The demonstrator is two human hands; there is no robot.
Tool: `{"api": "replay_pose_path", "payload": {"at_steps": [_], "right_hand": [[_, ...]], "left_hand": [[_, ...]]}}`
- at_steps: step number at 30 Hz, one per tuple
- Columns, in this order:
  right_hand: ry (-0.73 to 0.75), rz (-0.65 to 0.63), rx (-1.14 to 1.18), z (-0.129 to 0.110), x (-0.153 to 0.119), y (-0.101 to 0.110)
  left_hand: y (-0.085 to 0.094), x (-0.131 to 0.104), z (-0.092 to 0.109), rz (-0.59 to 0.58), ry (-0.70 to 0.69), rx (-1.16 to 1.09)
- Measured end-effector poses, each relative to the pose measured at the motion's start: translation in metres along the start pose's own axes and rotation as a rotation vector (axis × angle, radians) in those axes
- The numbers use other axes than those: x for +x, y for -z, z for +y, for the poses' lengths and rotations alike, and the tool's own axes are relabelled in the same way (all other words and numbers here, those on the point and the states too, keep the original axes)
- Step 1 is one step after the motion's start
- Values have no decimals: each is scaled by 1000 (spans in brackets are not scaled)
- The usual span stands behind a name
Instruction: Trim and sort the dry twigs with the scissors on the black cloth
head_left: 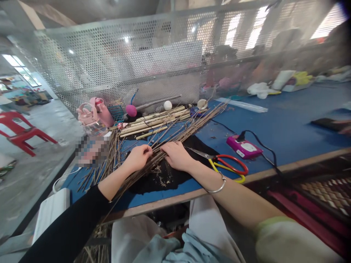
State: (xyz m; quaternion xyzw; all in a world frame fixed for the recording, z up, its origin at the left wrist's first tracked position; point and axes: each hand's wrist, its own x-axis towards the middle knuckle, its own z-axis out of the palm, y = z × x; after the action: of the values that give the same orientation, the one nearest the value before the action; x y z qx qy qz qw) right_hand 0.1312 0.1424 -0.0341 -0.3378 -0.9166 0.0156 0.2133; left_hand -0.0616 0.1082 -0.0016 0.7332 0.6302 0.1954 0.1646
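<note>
A long bundle of thin brown twigs (197, 123) runs diagonally over the blue table. My left hand (139, 157) is at the bundle's near side, its fingers curled in and pressed together; what they pinch is too small to make out. My right hand (177, 155) lies over the twigs just to the right, palm down, fingers bent round them. Beneath both is a black cloth (153, 182) with pale scraps on it. Scissors (227, 164) with red and yellow handles lie beside my right wrist, their blades towards the twigs.
More twigs (109, 160) lie at the left, and thicker pale sticks (153, 124) behind. A purple power socket (244, 147) with a black cable is at the right. A perforated metal screen (153, 65) stands behind the table. At the far right, another person's hand (344, 126) shows.
</note>
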Motion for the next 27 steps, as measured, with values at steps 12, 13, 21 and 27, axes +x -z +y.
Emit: {"api": "replay_pose_path", "payload": {"at_steps": [12,13,21,27], "right_hand": [[-1,-10,-17,-3,-1,2],[-9,-18,-10,-3,-1,3],[-18,-18,137,0,-1,0],[-75,115,360,6,5,-6]], "left_hand": [[-8,-4,0,313,-17,-434],[-10,-4,0,295,-16,-534],[-13,-1,-2,438,43,-970],[-1,-7,12,491,77,-1221]]}}
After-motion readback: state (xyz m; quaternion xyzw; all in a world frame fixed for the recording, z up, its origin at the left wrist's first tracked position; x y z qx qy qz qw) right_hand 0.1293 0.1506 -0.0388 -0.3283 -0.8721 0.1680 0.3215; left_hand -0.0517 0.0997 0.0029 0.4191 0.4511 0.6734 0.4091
